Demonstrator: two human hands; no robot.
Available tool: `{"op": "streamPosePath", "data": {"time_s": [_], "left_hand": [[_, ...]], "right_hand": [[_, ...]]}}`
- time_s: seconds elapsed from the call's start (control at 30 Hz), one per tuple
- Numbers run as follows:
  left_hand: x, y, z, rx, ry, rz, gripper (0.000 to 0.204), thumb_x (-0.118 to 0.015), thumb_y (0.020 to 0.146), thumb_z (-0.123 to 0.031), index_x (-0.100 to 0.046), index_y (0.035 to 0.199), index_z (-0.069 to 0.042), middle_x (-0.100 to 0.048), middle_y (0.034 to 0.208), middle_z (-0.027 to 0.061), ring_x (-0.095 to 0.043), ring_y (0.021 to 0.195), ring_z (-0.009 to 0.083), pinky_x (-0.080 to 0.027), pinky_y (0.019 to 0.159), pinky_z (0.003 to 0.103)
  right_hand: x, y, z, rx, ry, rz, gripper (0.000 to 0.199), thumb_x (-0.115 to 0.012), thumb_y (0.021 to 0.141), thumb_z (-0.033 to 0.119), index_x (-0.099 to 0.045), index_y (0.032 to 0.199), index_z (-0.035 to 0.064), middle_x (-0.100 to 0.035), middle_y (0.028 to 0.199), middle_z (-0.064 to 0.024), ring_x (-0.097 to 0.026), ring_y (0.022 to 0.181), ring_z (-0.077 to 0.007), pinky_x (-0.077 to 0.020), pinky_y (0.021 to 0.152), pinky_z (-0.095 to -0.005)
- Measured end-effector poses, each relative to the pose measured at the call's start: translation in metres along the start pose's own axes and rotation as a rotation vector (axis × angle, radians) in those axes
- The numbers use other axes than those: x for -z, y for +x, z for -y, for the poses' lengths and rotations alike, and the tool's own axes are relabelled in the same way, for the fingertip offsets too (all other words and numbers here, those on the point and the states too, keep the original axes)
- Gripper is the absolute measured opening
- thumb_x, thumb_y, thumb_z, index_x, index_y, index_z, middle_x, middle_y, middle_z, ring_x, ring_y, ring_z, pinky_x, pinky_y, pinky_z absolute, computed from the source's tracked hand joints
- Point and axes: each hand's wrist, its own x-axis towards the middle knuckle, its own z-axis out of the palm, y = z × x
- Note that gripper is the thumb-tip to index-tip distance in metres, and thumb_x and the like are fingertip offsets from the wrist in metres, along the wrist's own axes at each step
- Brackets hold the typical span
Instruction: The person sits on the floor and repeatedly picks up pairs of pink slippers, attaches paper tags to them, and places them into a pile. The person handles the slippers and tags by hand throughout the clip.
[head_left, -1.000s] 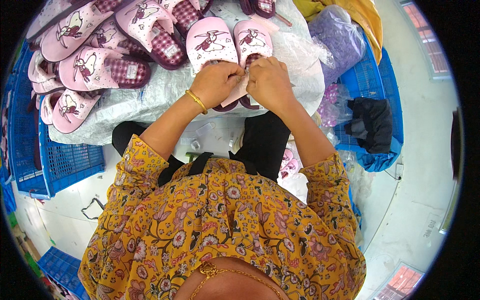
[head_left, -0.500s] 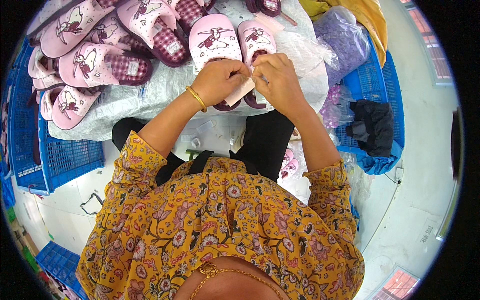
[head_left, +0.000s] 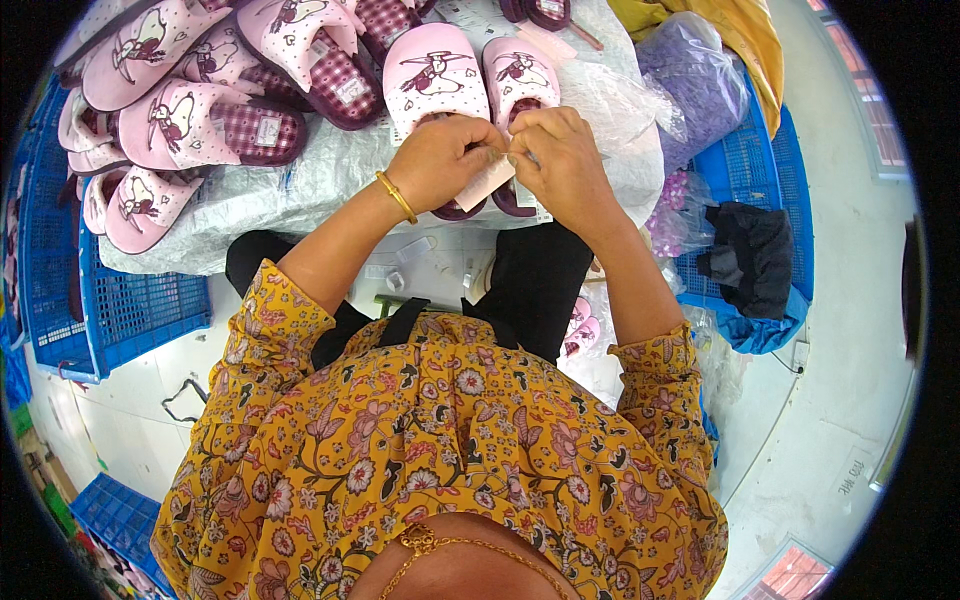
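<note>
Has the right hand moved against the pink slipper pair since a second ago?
Yes. The right hand has slid slightly down off the slipper pair, toward the table's near edge.

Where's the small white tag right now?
Head view, upper centre: the white tag is pinched between the left hand and right hand, over the heels of the pink slipper pair on the plastic-covered table.

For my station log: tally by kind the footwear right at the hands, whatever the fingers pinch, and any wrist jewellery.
pink slippers: 2
white tag: 1
gold bangle: 1
Total: 4
</note>
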Motion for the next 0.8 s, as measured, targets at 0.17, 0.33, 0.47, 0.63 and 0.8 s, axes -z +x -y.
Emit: {"op": "streamPosePath", "data": {"time_s": [0.17, 0.33, 0.47, 0.63, 0.8], "left_hand": [[-0.001, -0.001, 0.001, 0.015, 0.020, -0.004, 0.012, -0.062, 0.091, -0.009, -0.068, 0.098, -0.001, -0.066, 0.089, 0.0075, -0.062, 0.078, 0.0144, -0.050, 0.073, 0.028], [-0.004, -0.003, 0.004, 0.052, -0.091, -0.043, 0.012, -0.062, 0.089, -0.006, -0.067, 0.099, -0.001, -0.064, 0.085, 0.0026, -0.058, 0.075, 0.0083, -0.049, 0.069, 0.025], [-0.006, -0.003, 0.005, 0.057, -0.195, -0.029, 0.012, -0.059, 0.087, 0.000, -0.063, 0.098, -0.001, -0.060, 0.084, -0.0021, -0.053, 0.075, 0.0043, -0.047, 0.067, 0.023], [-0.007, -0.002, 0.008, 0.063, -0.246, -0.049, 0.013, -0.060, 0.085, 0.001, -0.060, 0.098, -0.002, -0.060, 0.084, -0.0005, -0.054, 0.075, 0.0055, -0.047, 0.067, 0.024], [-0.009, 0.000, 0.016, 0.131, -0.354, -0.037, 0.012, -0.062, 0.085, -0.001, -0.063, 0.096, -0.004, -0.063, 0.078, 0.0009, -0.057, 0.069, 0.0065, -0.048, 0.062, 0.025]], "right_hand": [[0.001, 0.001, 0.002, 0.009, -0.020, 0.040, 0.008, -0.068, 0.077, 0.012, -0.063, 0.083, 0.0078, -0.062, 0.103, -0.0011, -0.054, 0.100, -0.0256, -0.0432, 0.086, -0.0412], [0.000, 0.003, 0.005, 0.055, -0.048, 0.069, 0.008, -0.068, 0.077, 0.012, -0.064, 0.083, 0.0080, -0.061, 0.103, -0.0018, -0.054, 0.101, -0.0265, -0.0432, 0.087, -0.0413], [-0.005, 0.001, 0.001, 0.004, -0.008, 0.072, 0.007, -0.068, 0.077, 0.012, -0.064, 0.082, 0.0083, -0.060, 0.103, -0.0021, -0.054, 0.102, -0.0270, -0.0427, 0.088, -0.0423], [-0.008, -0.006, -0.001, -0.044, 0.119, 0.058, 0.007, -0.069, 0.076, 0.012, -0.062, 0.079, 0.0095, -0.061, 0.104, -0.0016, -0.054, 0.101, -0.0272, -0.0417, 0.088, -0.0427], [-0.010, -0.006, 0.004, -0.052, 0.089, -0.007, 0.007, -0.068, 0.077, 0.011, -0.062, 0.079, 0.0096, -0.061, 0.103, -0.0018, -0.055, 0.100, -0.0277, -0.0419, 0.088, -0.0425]]}}
